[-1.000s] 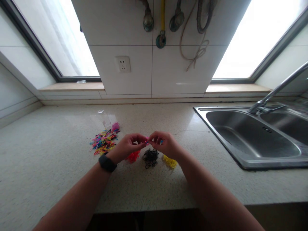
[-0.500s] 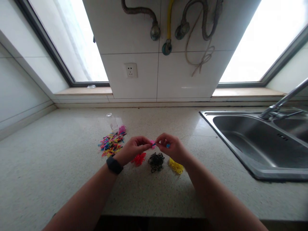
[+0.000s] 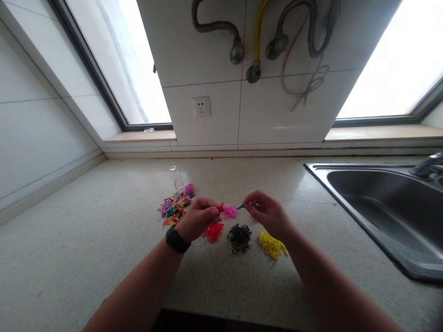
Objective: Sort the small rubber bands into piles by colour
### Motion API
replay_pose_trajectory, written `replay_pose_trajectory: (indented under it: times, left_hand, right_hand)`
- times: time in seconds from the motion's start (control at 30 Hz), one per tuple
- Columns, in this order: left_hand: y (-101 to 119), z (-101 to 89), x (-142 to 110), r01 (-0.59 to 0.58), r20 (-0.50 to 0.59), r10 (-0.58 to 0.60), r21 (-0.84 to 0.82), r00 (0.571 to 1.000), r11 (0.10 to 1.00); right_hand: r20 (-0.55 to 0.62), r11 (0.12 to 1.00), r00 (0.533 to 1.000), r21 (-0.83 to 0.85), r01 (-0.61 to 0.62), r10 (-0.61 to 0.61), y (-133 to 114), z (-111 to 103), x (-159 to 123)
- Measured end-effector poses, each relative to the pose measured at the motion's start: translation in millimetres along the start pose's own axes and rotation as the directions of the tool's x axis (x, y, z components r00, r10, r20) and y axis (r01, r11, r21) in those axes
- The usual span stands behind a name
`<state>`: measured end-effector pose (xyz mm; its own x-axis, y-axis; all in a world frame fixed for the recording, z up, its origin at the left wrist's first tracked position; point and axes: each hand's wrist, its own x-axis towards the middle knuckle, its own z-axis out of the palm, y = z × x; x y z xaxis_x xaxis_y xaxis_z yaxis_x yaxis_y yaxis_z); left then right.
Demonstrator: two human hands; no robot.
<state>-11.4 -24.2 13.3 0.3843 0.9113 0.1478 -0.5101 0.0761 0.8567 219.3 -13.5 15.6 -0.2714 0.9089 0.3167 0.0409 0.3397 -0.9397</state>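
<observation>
Between the thumb and finger of my left hand (image 3: 202, 216) a red rubber band (image 3: 220, 207) is pinched. A blue rubber band (image 3: 241, 206) sticks out from the fingertips of my right hand (image 3: 266, 210). Just behind and between the hands lies a pile of pink bands (image 3: 230, 211). Nearer to me are separate piles of red bands (image 3: 213, 232), black bands (image 3: 239, 238) and yellow bands (image 3: 272, 245). A mixed heap of coloured bands (image 3: 173, 210) spreads left of my left hand, which partly covers its edge.
Behind the mixed heap is a clear plastic cup (image 3: 176, 177), with a pink object (image 3: 189, 188) beside it. A steel sink (image 3: 367, 230) is set into the countertop (image 3: 114, 230) at right. The tiled wall carries a socket (image 3: 201, 106) and hoses.
My hands have drawn apart, uncovering the pink pile. The blue band has come away with my right hand, and a red band now shows in my left. The view has shifted left.
</observation>
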Motion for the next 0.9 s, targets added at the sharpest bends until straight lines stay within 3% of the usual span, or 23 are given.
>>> replay_pose_trajectory:
  times: [0.3, 0.57, 0.9]
  left_hand:
    - [3, 7.3, -4, -0.134, 0.104, 0.138, -0.043, 0.985, 0.990]
    - [6, 6.5, -4, -0.120, 0.070, 0.121, -0.006, 0.990, 0.993]
    - [17, -11.6, -5, -0.140, 0.065, 0.129, 0.202, 0.989, 0.969]
  right_hand:
    - [0.002, 1.000, 1.000, 0.017, 0.009, -0.009, -1, -1, 1]
    - [-0.002, 1.000, 1.000, 0.010, 0.017, -0.017, 1, -2, 1]
    - [-0.007, 0.998, 1.000, 0.056, 0.002, -0.001, 0, -3, 1]
